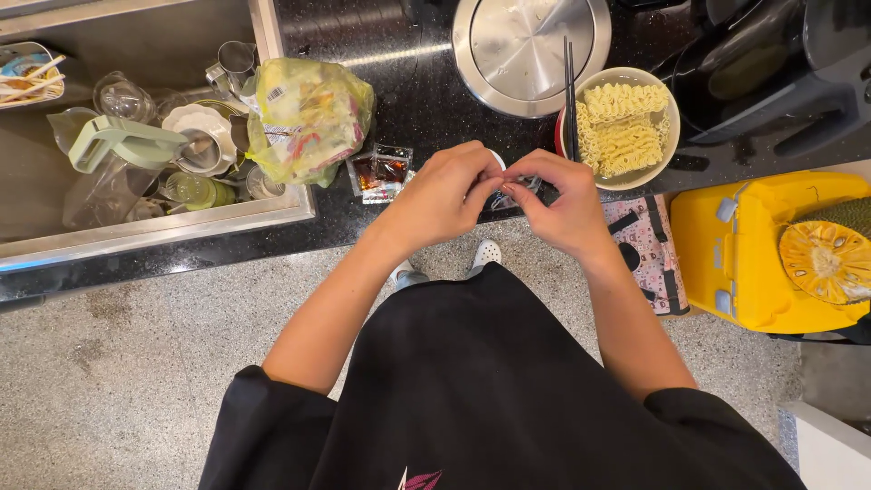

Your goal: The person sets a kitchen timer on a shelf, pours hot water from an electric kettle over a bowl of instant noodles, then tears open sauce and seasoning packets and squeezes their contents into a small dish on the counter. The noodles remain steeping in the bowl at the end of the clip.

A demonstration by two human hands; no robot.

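Note:
My left hand [445, 192] and my right hand [564, 201] meet over the edge of a black counter [426, 100], both pinching a small clear sachet [504, 192] between their fingertips. Just left of my hands lie small seasoning sachets [381, 172], one with dark sauce. A cream bowl [626, 127] with dry noodle blocks stands to the right, with black chopsticks [569, 91] laid across its left rim. A yellow-green noodle wrapper [308, 118] rests on the sink's corner.
A steel sink [163, 227] at left holds cups, glasses, a green-handled jug [118, 150] and small dishes. A round steel lid [531, 50] sits behind the bowl. A yellow box [753, 254] with a cut spiky fruit [830, 259] stands at right on a speckled floor.

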